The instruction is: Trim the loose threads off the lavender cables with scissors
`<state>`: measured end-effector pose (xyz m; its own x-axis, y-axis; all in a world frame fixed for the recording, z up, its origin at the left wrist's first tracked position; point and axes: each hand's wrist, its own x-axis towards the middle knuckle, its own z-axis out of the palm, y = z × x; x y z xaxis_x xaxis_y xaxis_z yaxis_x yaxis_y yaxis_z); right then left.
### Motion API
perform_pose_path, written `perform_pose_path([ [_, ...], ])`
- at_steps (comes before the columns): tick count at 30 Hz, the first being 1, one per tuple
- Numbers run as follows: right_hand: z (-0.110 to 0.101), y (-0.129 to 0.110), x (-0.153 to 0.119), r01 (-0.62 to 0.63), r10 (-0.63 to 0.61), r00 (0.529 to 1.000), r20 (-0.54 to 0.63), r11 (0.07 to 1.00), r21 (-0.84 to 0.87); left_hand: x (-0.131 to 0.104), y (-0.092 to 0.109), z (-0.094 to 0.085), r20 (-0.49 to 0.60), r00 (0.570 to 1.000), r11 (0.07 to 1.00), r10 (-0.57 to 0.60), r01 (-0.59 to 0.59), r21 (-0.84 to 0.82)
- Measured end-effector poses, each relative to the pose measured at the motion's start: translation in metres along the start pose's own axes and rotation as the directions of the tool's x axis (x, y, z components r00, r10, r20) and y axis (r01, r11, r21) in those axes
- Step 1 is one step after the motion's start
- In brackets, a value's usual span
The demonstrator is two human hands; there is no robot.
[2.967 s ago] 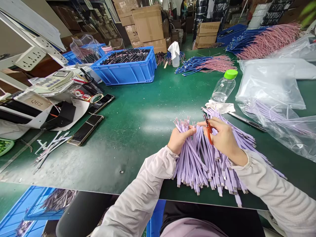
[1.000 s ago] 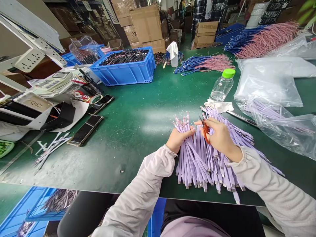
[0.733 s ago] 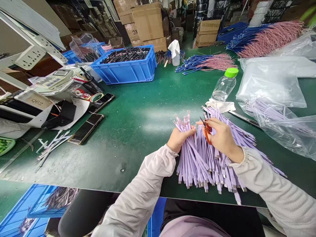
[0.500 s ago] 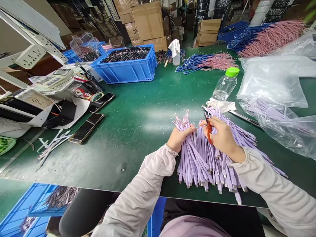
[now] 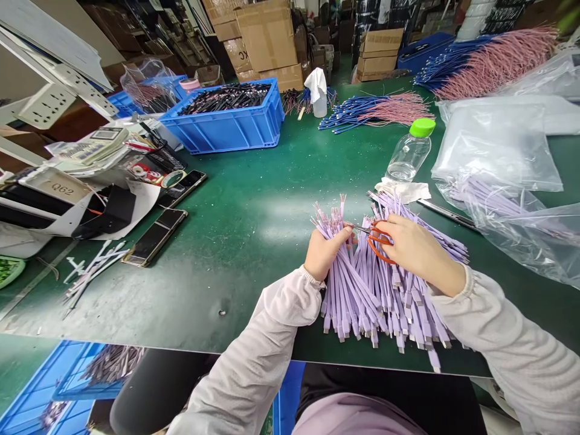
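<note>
My left hand [image 5: 327, 249] is closed around a bundle of flat purple cables [image 5: 351, 290], their stripped wire ends sticking up above the thumb. The flat connector ends of the bundle point down toward the table's near edge. In my right hand [image 5: 414, 246] are small scissors with orange handles [image 5: 379, 241]. Their metal blades point left and reach the wires beside my left thumb; whether the blades are parted I cannot tell. More loose purple cables [image 5: 435, 232] lie under and behind my right hand.
A clear bottle with a green cap [image 5: 413, 151] stands beyond the cables, next to a white cloth [image 5: 405, 191]. Plastic bags [image 5: 498, 145] lie at right. A blue bin [image 5: 226, 130] of dark cables stands at back left. Phones [image 5: 156, 237] rest at left.
My right hand has turned the scissors from pointing up and away to pointing left, bringing the blades to the wires at my left thumb. My left hand keeps its hold on the bundle.
</note>
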<state>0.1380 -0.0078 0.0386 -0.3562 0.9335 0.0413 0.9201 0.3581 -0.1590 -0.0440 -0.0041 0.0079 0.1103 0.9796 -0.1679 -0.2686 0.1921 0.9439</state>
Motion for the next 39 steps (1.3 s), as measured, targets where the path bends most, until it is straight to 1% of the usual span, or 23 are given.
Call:
perform_pose_path([
  [6,-0.002,0.004,0.002,0.016,-0.020,0.999,0.045,0.996,0.085,0.000,0.001,0.000,0.004,0.999,0.997,0.034,-0.034,0.064],
  [14,0.000,0.011,0.003,0.040,-0.043,0.998,0.055,0.998,0.049,0.001,0.000,-0.001,0.004,1.000,0.996,0.025,-0.025,0.082],
  [17,-0.002,0.012,0.003,0.027,-0.030,0.999,0.043,0.998,0.052,0.001,0.001,-0.001,0.017,1.000,0.996,0.016,-0.018,0.089],
  [20,-0.003,0.010,0.004,-0.018,0.021,0.999,-0.036,0.995,0.098,0.000,0.002,0.000,0.020,1.000,0.996,0.001,-0.003,0.087],
  [22,-0.002,0.008,0.005,-0.032,0.059,0.990,-0.131,0.978,0.204,0.000,0.001,0.000,0.024,1.000,0.997,-0.009,0.007,0.074],
  [24,0.001,0.005,0.007,-0.013,0.106,0.966,-0.237,0.932,0.363,0.001,0.000,0.000,0.027,1.000,0.997,-0.014,0.012,0.081],
  [26,0.005,0.003,0.009,0.040,0.148,0.933,-0.328,0.862,0.505,0.001,-0.002,-0.001,0.032,0.999,0.992,0.003,-0.007,0.123],
  [28,0.008,0.002,0.011,0.094,0.174,0.907,-0.384,0.804,0.587,0.002,-0.004,-0.003,0.043,0.998,0.981,0.042,-0.049,0.190],
  [30,0.010,0.001,0.013,0.121,0.181,0.897,-0.403,0.777,0.618,0.003,-0.004,-0.003,0.069,0.994,0.962,0.084,-0.099,0.256],
  [33,0.008,0.000,0.016,0.150,0.163,0.891,-0.423,0.775,0.613,0.002,-0.004,-0.003,0.105,0.987,0.927,0.125,-0.154,0.342],
  [37,0.005,-0.001,0.018,0.221,0.096,0.874,-0.477,0.794,0.566,0.002,-0.002,-0.001,0.109,0.984,0.898,0.142,-0.174,0.404],
  [39,0.003,-0.001,0.018,0.224,0.084,0.866,-0.493,0.817,0.532,0.002,-0.003,-0.001,0.111,0.983,0.893,0.144,-0.177,0.414],
])
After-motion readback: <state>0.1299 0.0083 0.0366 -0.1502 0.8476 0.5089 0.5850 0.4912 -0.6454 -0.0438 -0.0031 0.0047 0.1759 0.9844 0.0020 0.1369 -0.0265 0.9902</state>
